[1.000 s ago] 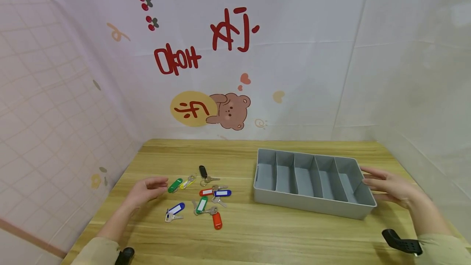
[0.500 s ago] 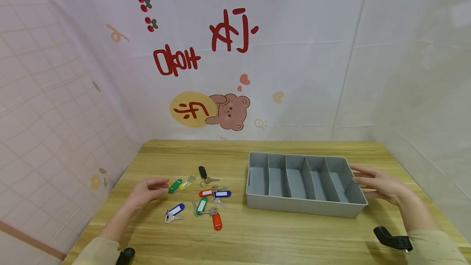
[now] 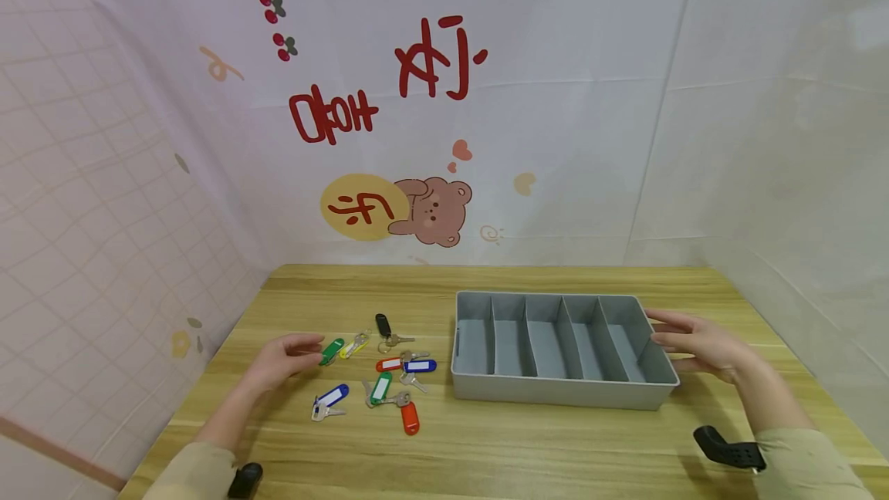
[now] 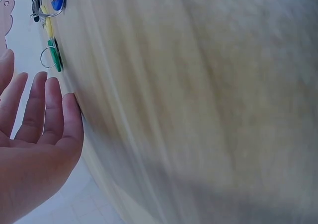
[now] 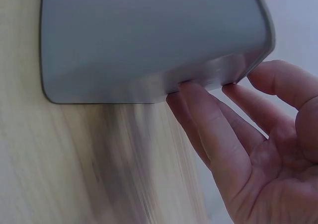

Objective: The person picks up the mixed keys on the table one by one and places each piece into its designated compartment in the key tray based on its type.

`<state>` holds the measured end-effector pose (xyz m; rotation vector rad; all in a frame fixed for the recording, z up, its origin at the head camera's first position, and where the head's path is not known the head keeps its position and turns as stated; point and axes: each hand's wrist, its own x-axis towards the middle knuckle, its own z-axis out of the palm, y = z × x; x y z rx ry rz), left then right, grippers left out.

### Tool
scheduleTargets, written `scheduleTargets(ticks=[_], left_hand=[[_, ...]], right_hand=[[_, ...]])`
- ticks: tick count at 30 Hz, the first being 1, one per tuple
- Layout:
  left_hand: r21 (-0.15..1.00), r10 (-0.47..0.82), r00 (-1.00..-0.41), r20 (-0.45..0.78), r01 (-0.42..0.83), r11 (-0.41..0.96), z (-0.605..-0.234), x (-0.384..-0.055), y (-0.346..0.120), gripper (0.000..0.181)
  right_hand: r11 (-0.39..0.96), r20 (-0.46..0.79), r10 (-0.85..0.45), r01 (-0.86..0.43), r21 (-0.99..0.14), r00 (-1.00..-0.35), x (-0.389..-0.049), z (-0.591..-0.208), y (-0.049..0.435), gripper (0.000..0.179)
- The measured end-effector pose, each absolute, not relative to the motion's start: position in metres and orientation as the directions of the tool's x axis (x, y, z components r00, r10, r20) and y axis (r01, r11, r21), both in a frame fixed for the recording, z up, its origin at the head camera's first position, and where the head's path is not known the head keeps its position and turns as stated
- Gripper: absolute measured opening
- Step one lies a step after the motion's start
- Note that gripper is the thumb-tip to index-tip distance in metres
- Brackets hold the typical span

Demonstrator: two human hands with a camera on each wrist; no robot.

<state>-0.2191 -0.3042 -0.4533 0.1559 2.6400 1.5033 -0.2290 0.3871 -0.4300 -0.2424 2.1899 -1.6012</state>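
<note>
Wood table (image 3: 535, 450): gray tray (image 3: 556, 392) runs lengthwise leftward from right hand (image 3: 710, 346), fingers extended, touching; left hand (image 3: 281, 361) farther, relaxed.

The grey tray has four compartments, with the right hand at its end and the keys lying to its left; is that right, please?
Not quite: the head view shows the grey tray has five compartments, not four. The right hand is at its end and the keys lie to its left.

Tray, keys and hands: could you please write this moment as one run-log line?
right hand: touching tray, right end | left hand: open, beside green tag | keys: on table, left of tray
</note>
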Motion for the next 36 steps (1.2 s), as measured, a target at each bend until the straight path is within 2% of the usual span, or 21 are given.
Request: scheduleTargets(ticks=[12, 23, 36], left_hand=[[0.84, 0.123, -0.992, -0.034, 0.038, 0.541, -0.455, -0.224, -0.298, 0.045], [0.807, 0.088, -0.996, 0.004, 0.055, 0.588, -0.467, -0.233, -0.297, 0.035], [0.782, 0.065, -0.998, 0.012, 0.05, 0.621, -0.472, -0.234, -0.295, 0.026]], right_hand=[[0.327, -0.216, -0.388, 0.085, -0.941, -0.896, -0.228, -0.427, 0.372, 0.068], [0.348, -0.222, -0.406, 0.075, -0.935, -0.887, -0.227, -0.426, 0.363, 0.07], [0.312, -0.215, -0.427, 0.08, -0.947, -0.878, -0.228, -0.429, 0.36, 0.067]])
